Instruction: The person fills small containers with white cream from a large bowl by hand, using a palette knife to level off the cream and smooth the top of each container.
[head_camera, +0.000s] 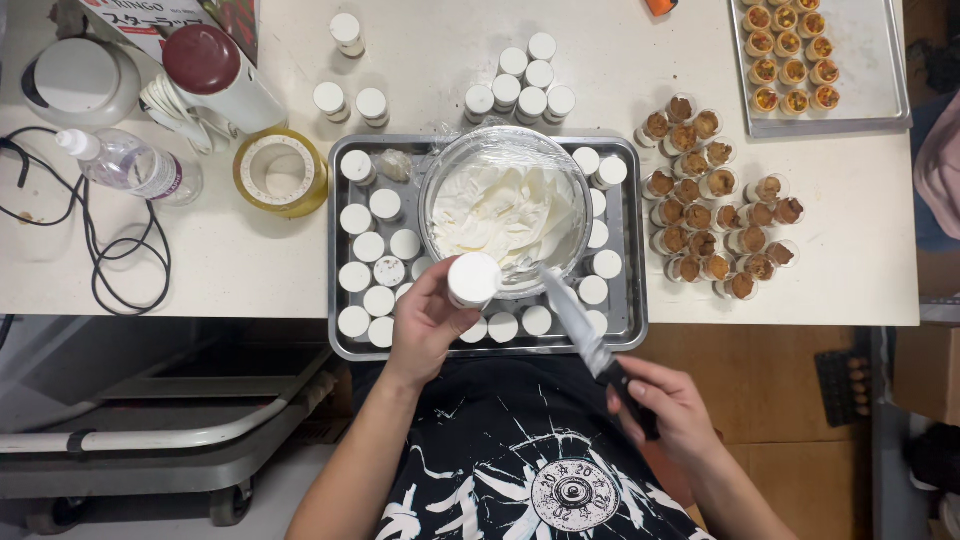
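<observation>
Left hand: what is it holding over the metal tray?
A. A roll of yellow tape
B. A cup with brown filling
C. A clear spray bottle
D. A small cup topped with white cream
D. The left hand grips a small cream-topped cup beside the glass bowl of cream, above the tray, while the right hand holds a knife.

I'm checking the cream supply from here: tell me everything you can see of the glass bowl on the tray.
The glass bowl is round and clear, holding thick white cream heaped in folds, well filled. It stands upright on the metal tray, ringed by small cream-topped cups. Crumpled clear film clings along its far rim. A cream-smeared knife reaches its near rim.
</observation>
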